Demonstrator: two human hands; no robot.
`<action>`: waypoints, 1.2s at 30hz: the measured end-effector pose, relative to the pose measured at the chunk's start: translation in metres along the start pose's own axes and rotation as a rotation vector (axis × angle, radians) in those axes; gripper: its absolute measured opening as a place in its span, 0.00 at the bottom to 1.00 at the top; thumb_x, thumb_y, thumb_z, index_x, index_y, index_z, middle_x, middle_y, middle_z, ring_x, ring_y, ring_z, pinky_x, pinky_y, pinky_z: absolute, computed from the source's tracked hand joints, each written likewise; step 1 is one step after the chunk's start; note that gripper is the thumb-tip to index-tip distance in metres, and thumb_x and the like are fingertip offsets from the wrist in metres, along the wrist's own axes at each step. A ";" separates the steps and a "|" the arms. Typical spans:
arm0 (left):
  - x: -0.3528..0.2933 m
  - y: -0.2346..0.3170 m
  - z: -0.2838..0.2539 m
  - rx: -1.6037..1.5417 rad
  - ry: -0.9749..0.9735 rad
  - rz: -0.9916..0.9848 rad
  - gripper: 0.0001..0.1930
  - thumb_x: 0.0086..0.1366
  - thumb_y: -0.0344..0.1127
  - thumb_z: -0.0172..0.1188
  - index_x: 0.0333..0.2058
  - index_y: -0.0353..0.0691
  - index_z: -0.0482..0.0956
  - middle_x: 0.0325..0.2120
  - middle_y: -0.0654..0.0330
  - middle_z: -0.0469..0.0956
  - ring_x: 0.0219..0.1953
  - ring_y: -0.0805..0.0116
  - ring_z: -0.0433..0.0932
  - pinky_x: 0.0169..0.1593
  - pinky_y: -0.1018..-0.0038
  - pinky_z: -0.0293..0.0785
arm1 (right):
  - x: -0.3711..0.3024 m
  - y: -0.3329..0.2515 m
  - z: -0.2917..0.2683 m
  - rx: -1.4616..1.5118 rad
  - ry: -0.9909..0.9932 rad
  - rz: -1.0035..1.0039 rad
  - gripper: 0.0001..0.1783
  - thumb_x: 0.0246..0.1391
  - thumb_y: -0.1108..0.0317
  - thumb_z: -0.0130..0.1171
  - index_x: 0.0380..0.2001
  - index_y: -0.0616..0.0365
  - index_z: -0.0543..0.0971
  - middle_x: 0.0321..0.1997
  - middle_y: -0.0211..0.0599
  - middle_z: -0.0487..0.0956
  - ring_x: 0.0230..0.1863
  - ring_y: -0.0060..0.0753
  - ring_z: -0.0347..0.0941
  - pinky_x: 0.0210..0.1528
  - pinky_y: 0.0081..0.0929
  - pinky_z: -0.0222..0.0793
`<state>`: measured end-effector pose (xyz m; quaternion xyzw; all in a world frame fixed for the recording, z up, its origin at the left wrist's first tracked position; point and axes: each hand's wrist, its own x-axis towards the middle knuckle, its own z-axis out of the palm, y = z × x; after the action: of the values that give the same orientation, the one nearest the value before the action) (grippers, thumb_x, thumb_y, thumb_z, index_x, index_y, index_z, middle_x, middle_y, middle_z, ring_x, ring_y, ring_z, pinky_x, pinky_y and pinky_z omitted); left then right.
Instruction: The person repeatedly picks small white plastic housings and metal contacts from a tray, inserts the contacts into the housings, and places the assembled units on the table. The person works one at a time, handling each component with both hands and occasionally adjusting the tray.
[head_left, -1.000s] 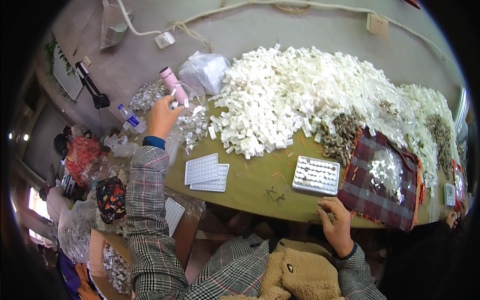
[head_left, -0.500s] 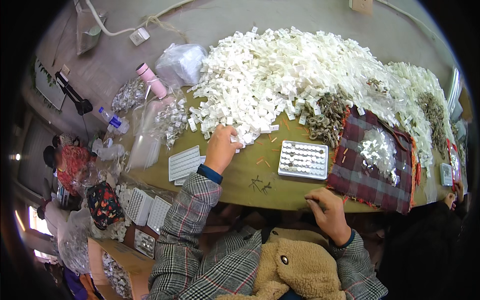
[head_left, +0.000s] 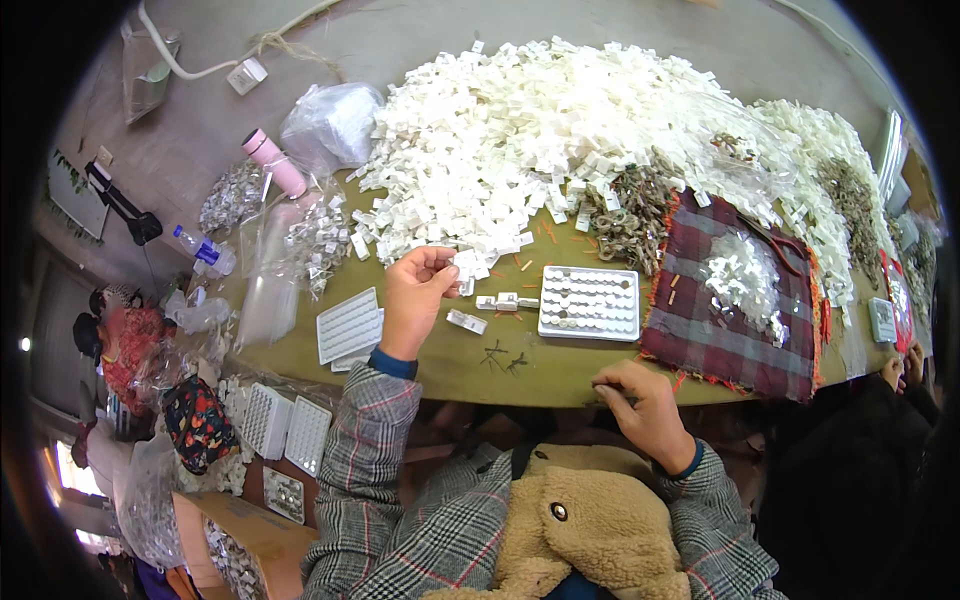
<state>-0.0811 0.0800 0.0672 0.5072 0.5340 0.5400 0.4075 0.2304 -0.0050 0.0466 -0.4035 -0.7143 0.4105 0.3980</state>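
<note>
My left hand (head_left: 415,300) is at the near edge of a big heap of small white plastic pieces (head_left: 520,130). Its thumb and fingers are closed on a small white plastic piece (head_left: 466,268), partly hidden by the fingertips. Several like pieces lie on the olive table, a short row (head_left: 506,302) and a single one (head_left: 467,321). My right hand (head_left: 645,412) is pinched at the table's front edge; something small and dark shows at its fingertips, too small to name. Between the hands and farther back sits a white tray (head_left: 588,333) with rows of round whitish pieces.
A plaid cloth (head_left: 720,345) at the right bears shiny clear bits (head_left: 742,280) and scissors (head_left: 785,250). Brown tangled pieces (head_left: 640,215) lie beside it. White trays (head_left: 348,325), a pink bottle (head_left: 275,163) and a water bottle (head_left: 205,250) are at the left. Another person's hand (head_left: 893,372) shows far right.
My left hand has drawn back slightly from the heap toward me. Several white pieces now lie on the table between it and the tray. My right hand stays pinched at the edge.
</note>
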 end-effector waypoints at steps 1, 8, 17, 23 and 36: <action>-0.008 0.005 0.007 -0.156 -0.016 -0.067 0.08 0.64 0.22 0.59 0.42 0.31 0.79 0.31 0.60 0.80 0.29 0.74 0.78 0.33 0.78 0.77 | 0.005 -0.001 0.005 0.048 -0.013 0.151 0.06 0.56 0.79 0.60 0.38 0.67 0.79 0.33 0.39 0.80 0.34 0.31 0.79 0.35 0.25 0.74; -0.054 0.004 0.057 -0.843 -0.336 -0.728 0.06 0.69 0.26 0.57 0.43 0.34 0.79 0.38 0.56 0.81 0.36 0.69 0.81 0.40 0.77 0.82 | 0.023 -0.006 0.019 0.496 0.062 0.133 0.27 0.60 0.82 0.56 0.62 0.65 0.66 0.54 0.39 0.76 0.40 0.23 0.78 0.41 0.20 0.75; -0.087 -0.024 0.077 -0.779 -0.371 -0.517 0.07 0.68 0.25 0.58 0.44 0.34 0.78 0.39 0.57 0.81 0.37 0.71 0.80 0.44 0.76 0.81 | 0.025 -0.004 0.020 0.031 0.115 -0.127 0.23 0.48 0.81 0.67 0.50 0.64 0.78 0.50 0.43 0.79 0.44 0.32 0.80 0.45 0.26 0.78; -0.079 -0.017 0.065 -0.786 -0.391 -0.570 0.05 0.66 0.24 0.61 0.40 0.35 0.79 0.35 0.58 0.81 0.33 0.70 0.81 0.39 0.76 0.82 | 0.020 0.002 0.012 0.000 0.008 -0.144 0.21 0.49 0.82 0.66 0.49 0.63 0.78 0.51 0.41 0.80 0.47 0.34 0.79 0.48 0.28 0.76; -0.084 0.009 0.086 -0.968 -0.271 -0.819 0.07 0.70 0.26 0.57 0.44 0.33 0.77 0.38 0.57 0.81 0.40 0.68 0.83 0.44 0.77 0.84 | 0.011 0.006 0.020 0.339 0.166 0.166 0.12 0.59 0.80 0.59 0.47 0.66 0.76 0.43 0.31 0.79 0.43 0.16 0.74 0.45 0.16 0.72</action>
<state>0.0172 0.0109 0.0592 0.0850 0.3244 0.4518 0.8267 0.2105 0.0015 0.0367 -0.4206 -0.5642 0.5215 0.4825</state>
